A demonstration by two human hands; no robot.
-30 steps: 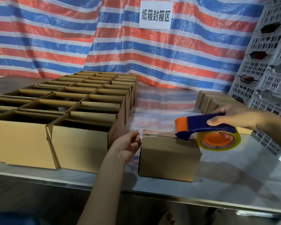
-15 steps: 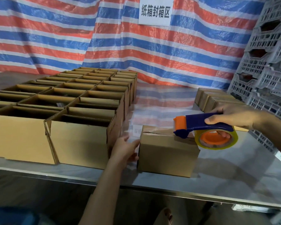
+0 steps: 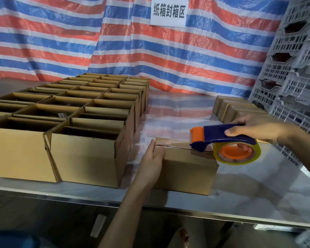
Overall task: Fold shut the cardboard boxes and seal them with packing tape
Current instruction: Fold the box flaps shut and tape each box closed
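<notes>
Room right of box (image 3: 188,170), dispenser (image 3: 219,134) near that edge, left hand (image 3: 151,158) opposite

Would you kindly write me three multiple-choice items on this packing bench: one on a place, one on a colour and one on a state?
1. Where do the open boxes stand from the box being taped?
A. To its left
B. To its right
C. On top of it

2. The handle of the tape dispenser is:
A. green
B. dark blue
C. white

3. The box being taped is:
A. open-topped
B. crushed flat
C. folded shut

Answers: 1 A, the open rows lie left of it. 2 B, the right hand grips a dark blue handle. 3 C, its top is closed along a seam.
</notes>
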